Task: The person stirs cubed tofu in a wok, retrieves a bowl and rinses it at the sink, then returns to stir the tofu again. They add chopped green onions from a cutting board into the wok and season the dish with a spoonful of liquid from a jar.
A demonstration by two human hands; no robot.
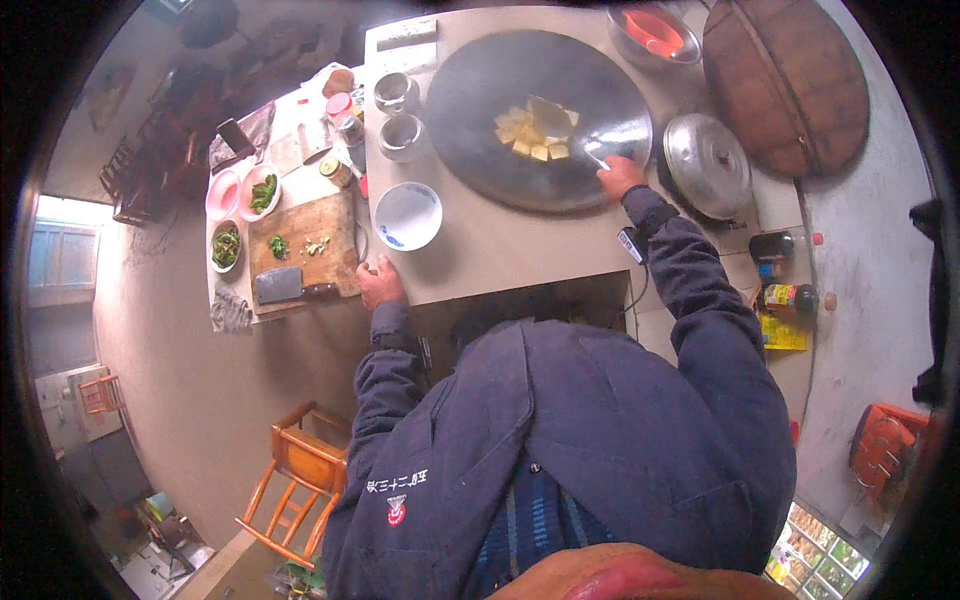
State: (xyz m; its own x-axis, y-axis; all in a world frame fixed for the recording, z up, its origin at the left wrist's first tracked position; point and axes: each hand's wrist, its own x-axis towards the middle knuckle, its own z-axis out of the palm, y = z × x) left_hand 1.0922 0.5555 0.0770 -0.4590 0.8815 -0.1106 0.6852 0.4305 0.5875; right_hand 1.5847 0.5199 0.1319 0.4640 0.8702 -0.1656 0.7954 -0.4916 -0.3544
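Gripping a slim-handled metal spatula (549, 118), the right hand (623, 178) is closed at the right side of a large, round, dark-grey wok (475, 95). Pale yellow food chunks (515, 130) lie mid-wok around the blade. Loosely open, the left hand (380, 284) rests on the beige counter's (520, 252) near left corner, beside a brown wooden cutting board (325, 217) and near a round white bowl (409, 214).

A pale counter (520, 250) carries a large wok (470, 150), a white bowl (389, 233) and two round containers (402, 154).
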